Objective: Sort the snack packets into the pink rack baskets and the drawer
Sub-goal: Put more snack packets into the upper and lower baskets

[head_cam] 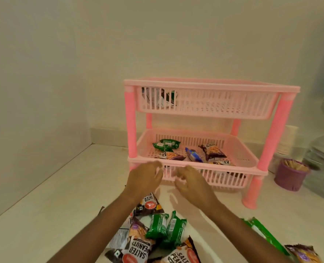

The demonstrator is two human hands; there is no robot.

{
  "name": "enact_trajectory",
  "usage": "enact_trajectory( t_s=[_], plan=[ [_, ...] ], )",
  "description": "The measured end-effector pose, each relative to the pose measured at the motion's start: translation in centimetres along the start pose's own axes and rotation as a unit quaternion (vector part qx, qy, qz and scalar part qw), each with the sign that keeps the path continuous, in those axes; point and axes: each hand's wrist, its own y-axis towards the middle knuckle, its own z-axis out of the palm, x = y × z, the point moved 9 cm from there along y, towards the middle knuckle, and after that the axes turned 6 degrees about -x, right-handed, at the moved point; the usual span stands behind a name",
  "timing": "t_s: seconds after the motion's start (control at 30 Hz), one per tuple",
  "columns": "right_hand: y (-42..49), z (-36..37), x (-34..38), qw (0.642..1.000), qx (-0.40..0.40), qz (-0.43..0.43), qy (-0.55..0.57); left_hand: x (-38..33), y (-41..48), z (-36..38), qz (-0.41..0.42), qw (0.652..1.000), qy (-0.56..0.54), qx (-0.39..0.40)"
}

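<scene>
A pink two-tier rack [271, 141] stands on the white counter. Its lower basket [239, 154] holds several snack packets: green ones [166, 144], peanut packets [212, 151] and a blue one [192, 154]. The upper basket [224, 103] has a few packets at its left end [157, 98]. My left hand [145, 177] and my right hand [190, 182] hover just in front of the lower basket's front rim, fingers spread, holding nothing. A pile of salted peanut packets [138, 249] and green packets [167, 228] lies on the counter below my arms.
A purple cup of wooden sticks [290, 176] stands right of the rack, with a stack of clear plates [320, 168] beyond it. More packets [262, 232] lie at the lower right. Walls close off the back and left.
</scene>
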Motion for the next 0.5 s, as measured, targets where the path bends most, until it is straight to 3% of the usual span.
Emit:
enact_trajectory(
  t_s=[0.1, 0.23, 0.33, 0.5],
  plan=[
    [-3.0, 4.4, -2.7, 0.984, 0.135, 0.08, -0.08, 1.5, -2.9, 3.9, -0.049, 0.988, 0.07, 0.132],
    [-6.5, 8.5, -5.9, 0.933, 0.27, 0.164, -0.171, 2.9, -5.9, 7.6, -0.081, 0.957, 0.115, 0.255],
    [-6.9, 9.3, -6.5, 0.931, 0.273, 0.192, -0.15, 3.3, -6.9, 9.3, -0.112, 0.939, 0.093, 0.312],
    [-7.2, 10.5, -7.0, 0.933, 0.263, 0.243, -0.042, 3.2, -7.4, 10.5, -0.154, 0.932, 0.04, 0.326]
  ],
)
